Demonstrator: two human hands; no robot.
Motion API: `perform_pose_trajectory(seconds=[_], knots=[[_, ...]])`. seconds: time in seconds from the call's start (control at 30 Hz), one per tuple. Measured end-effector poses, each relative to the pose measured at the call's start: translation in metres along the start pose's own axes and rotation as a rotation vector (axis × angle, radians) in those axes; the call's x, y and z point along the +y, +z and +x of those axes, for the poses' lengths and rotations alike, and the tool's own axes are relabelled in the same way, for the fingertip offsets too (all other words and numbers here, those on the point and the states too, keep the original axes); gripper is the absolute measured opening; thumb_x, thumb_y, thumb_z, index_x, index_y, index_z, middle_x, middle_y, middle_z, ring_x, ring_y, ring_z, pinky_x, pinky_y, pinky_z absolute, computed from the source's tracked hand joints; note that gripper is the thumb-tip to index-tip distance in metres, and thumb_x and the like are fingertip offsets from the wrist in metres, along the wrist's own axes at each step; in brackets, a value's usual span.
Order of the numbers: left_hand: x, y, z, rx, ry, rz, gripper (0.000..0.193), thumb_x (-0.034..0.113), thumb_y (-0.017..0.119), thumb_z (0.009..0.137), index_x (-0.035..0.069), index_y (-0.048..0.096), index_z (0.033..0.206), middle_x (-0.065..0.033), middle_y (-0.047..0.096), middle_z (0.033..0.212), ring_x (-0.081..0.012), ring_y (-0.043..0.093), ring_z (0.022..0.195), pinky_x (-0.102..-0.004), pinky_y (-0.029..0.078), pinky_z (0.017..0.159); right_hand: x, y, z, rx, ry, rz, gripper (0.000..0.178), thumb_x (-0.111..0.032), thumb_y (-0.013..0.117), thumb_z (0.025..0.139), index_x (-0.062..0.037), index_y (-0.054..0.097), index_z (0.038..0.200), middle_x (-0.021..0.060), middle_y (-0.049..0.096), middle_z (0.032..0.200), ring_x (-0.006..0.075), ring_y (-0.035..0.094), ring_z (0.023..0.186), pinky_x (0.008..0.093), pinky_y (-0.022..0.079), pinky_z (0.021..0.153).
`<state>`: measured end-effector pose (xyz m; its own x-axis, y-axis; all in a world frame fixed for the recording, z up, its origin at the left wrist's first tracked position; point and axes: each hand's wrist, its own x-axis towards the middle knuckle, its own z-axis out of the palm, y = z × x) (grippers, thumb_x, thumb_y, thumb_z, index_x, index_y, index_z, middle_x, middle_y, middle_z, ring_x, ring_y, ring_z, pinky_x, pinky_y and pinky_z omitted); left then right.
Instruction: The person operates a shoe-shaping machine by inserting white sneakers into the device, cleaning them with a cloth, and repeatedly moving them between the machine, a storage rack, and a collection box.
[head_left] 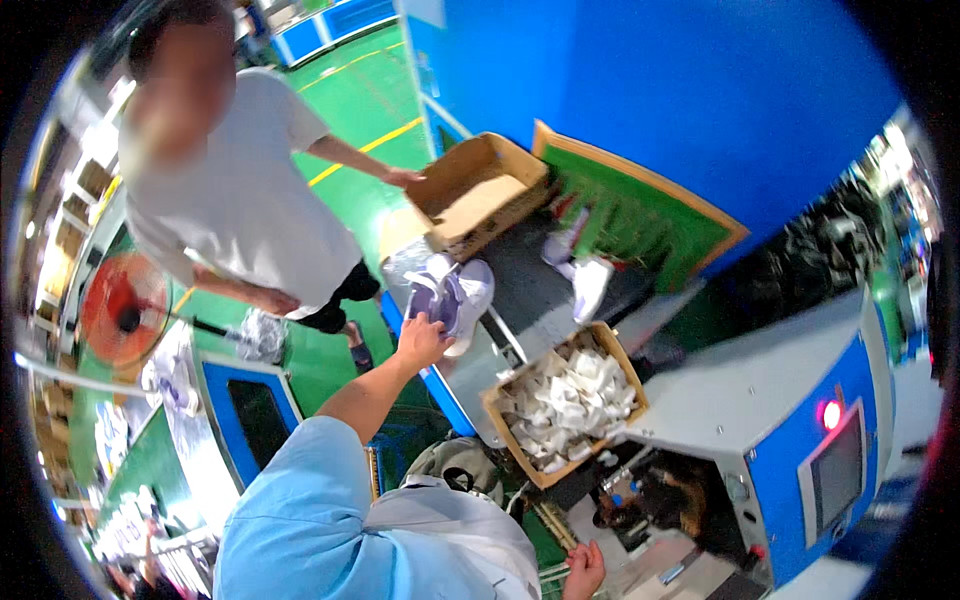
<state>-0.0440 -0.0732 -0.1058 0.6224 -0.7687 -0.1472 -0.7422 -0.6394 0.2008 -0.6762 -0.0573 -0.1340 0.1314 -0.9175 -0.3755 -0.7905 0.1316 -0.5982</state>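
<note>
My left hand (423, 341) is closed on a lavender and white sneaker (436, 302) at the left end of the grey worktable (540, 305). Right beside it, another white sneaker (475, 290) rests on the table. Low in the view, my right hand (585, 572) hangs in front of the machine's opening, its fingers loosely bent and apart, with nothing visible in them. Further back on the table stand more white and lavender sneakers (592, 285). A cardboard box (492, 412) full of crumpled white pieces sits between my hands, toward the right.
Across the table's left end, a person in a white shirt (240, 190) rests a hand on an open cardboard box (470, 235). To the right is a blue and grey machine (745, 390) with a lit red button. A red fan (125, 312) stands at the left.
</note>
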Motion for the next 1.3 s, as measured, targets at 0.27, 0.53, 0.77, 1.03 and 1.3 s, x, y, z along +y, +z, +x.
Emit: perform_pose_trajectory(seconds=[0.27, 0.53, 0.77, 1.03, 1.3], knots=[[-0.126, -0.068, -0.171, -0.088, -0.063, -0.25, 0.043, 0.049, 0.063, 0.082, 0.009, 0.07, 0.097, -0.0129, 0.064, 0.096, -0.0324, 0.062, 0.092, -0.0436, 0.049, 0.085, -0.172, -0.035, 0.037, -0.11, -0.178, -0.036, 0.036, -0.02, 0.061, 0.09, -0.0024, 0.062, 0.121, 0.0155, 0.068, 0.102, 0.0238, 0.062, 0.085, 0.0337, 0.05, 0.078], [-0.265, -0.135, -0.531, 0.176, -0.784, 0.166, 0.036, 0.045, 0.073, 0.065, 0.011, 0.071, 0.08, -0.0134, 0.066, 0.083, -0.0332, 0.063, 0.078, -0.0433, 0.052, 0.071, -0.164, -0.017, 0.073, -0.29, -0.357, 0.107, 0.039, -0.029, 0.061, 0.093, 0.0015, 0.063, 0.117, 0.0218, 0.066, 0.109, 0.0343, 0.062, 0.1, 0.0381, 0.048, 0.09], [-0.282, -0.129, -0.448, 0.558, -1.782, 0.2, 0.038, 0.035, 0.05, 0.09, 0.002, 0.057, 0.108, -0.0178, 0.066, 0.101, -0.0365, 0.064, 0.093, -0.0467, 0.052, 0.078, -0.21, 0.002, 0.051, -0.329, -0.61, -0.206, 0.032, -0.024, 0.061, 0.093, -0.0037, 0.065, 0.117, 0.0186, 0.067, 0.106, 0.0331, 0.063, 0.096, 0.0373, 0.049, 0.087], [0.056, -0.049, -0.088, -0.449, 0.04, -0.722, 0.038, 0.037, 0.059, 0.088, 0.008, 0.065, 0.113, -0.0138, 0.068, 0.104, -0.0311, 0.064, 0.095, -0.0395, 0.05, 0.083, -0.172, -0.006, 0.052, -0.187, -0.348, 0.008, 0.033, -0.021, 0.055, 0.095, -0.0034, 0.059, 0.123, 0.0151, 0.065, 0.109, 0.0271, 0.062, 0.1, 0.035, 0.048, 0.089], [0.21, 0.041, 0.224, -0.426, -0.231, -0.863, 0.117, 0.058, 0.077, 0.067, -0.018, 0.02, 0.135, -0.0321, 0.049, 0.129, -0.037, 0.053, 0.118, -0.0391, 0.045, 0.096, -0.198, -0.027, 0.012, 0.273, -0.161, -0.23, 0.025, -0.019, 0.063, 0.09, -0.0085, 0.067, 0.112, 0.0146, 0.07, 0.098, 0.0293, 0.066, 0.089, 0.0352, 0.053, 0.078]])
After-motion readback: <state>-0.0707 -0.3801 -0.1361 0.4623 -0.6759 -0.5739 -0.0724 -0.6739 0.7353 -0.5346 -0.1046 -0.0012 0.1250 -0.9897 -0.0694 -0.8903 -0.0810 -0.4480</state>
